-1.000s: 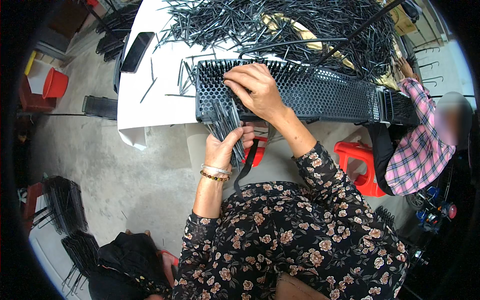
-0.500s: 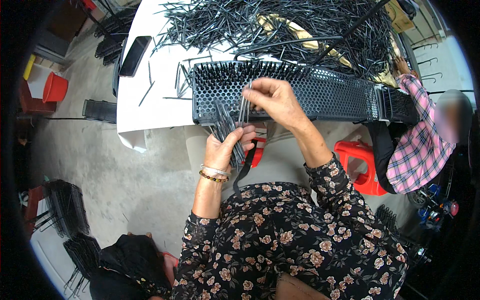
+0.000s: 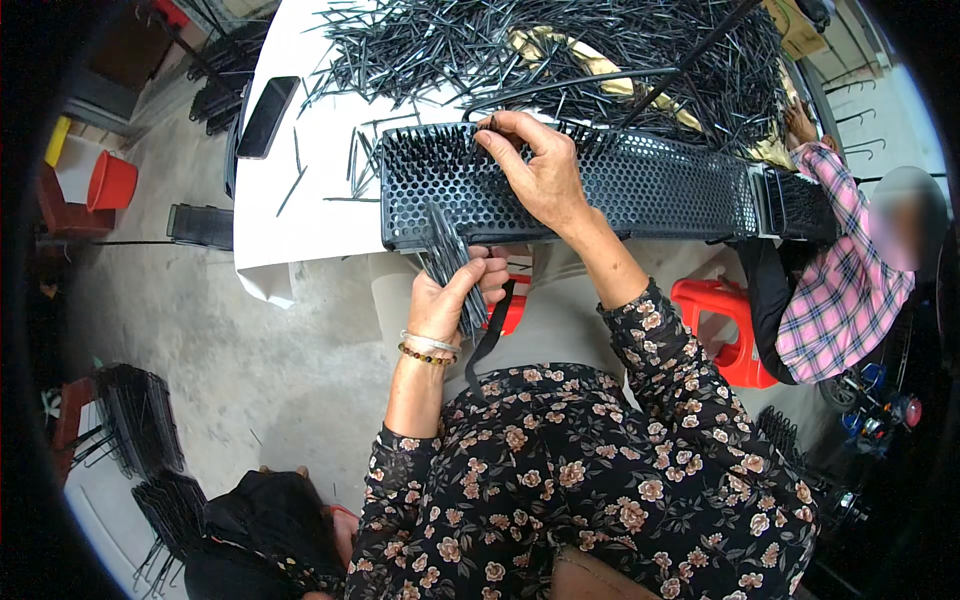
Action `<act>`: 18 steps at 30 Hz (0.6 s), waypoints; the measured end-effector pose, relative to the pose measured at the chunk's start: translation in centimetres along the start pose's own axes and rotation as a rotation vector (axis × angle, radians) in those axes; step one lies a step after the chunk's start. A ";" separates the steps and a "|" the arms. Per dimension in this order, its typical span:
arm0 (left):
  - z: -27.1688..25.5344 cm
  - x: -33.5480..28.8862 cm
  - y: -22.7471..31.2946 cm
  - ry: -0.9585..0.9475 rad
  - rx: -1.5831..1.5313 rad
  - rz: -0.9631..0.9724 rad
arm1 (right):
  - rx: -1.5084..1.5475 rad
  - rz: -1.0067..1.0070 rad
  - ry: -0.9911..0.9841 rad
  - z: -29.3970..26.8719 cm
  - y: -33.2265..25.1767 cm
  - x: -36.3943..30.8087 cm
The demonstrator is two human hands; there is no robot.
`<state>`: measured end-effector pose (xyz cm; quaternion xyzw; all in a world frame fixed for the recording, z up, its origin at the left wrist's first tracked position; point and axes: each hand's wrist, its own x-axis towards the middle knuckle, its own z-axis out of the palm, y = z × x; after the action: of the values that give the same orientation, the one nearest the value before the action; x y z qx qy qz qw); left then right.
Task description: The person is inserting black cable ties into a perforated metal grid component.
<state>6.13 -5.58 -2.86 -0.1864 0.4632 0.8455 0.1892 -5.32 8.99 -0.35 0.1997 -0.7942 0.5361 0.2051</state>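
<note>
In my left hand (image 3: 450, 297) lies a bundle of thin black rods (image 3: 446, 245), fingers wrapped round it, just off the near edge of a perforated black tray (image 3: 660, 195). Many rods (image 3: 425, 148) stand upright in the tray's holes, mostly along the far side at its left end. Over those far holes is my right hand (image 3: 545, 170), thumb and forefinger pinched on a thin black rod that is mostly hidden by the fingers and the standing rods.
Loose black rods (image 3: 420, 55) heap across the white table (image 3: 262, 215), with tan wrapping (image 3: 590, 65) among them. A phone (image 3: 268, 117) lies at the left. Rightward, a co-worker in a plaid sleeve (image 3: 835, 190) sits by a red stool (image 3: 735, 340). Another person in black (image 3: 265, 530) is at lower left.
My right hand has moved up and away from the bundle to the tray's far holes, taking the rod along. My left hand with its bundle stays nearly still.
</note>
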 end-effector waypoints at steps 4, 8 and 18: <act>-0.1 0.2 -0.1 0.002 -0.023 -0.011 | -0.023 -0.019 -0.021 0.0 -0.1 0.0; -0.1 0.3 -0.1 0.009 -0.031 -0.032 | -0.010 0.024 -0.087 0.3 0.1 -0.4; 0.1 0.0 0.2 -0.046 0.113 0.016 | -0.032 -0.026 -0.081 0.5 0.4 -1.1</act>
<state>6.08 -5.61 -2.70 -0.1520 0.5074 0.8236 0.2031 -4.68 8.79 -1.42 0.2282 -0.8076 0.5121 0.1827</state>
